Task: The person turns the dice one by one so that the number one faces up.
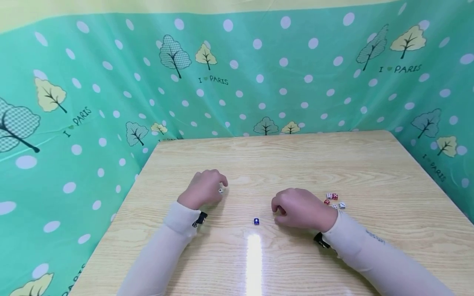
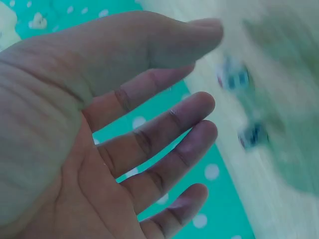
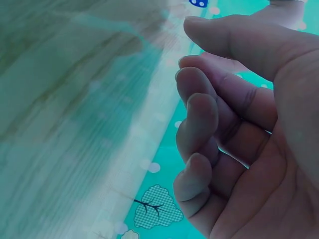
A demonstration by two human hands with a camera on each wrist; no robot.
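My left hand hovers over the left part of the table, thumb and fingers apart with nothing between them. Next to its fingertips lies a white die. The left wrist view shows two blurred pale dice, an upper die and a lower die, both beyond the fingertips. To the right, my right hand has loosely bent fingers and holds nothing. Left of it, apart from the fingers, a blue die sits on the table; part of that blue die shows at the top of the right wrist view.
Several red and white dice lie close together beyond the right wrist, among them a white die and a red die. The wooden table is bordered at the back and sides by a green dotted cloth.
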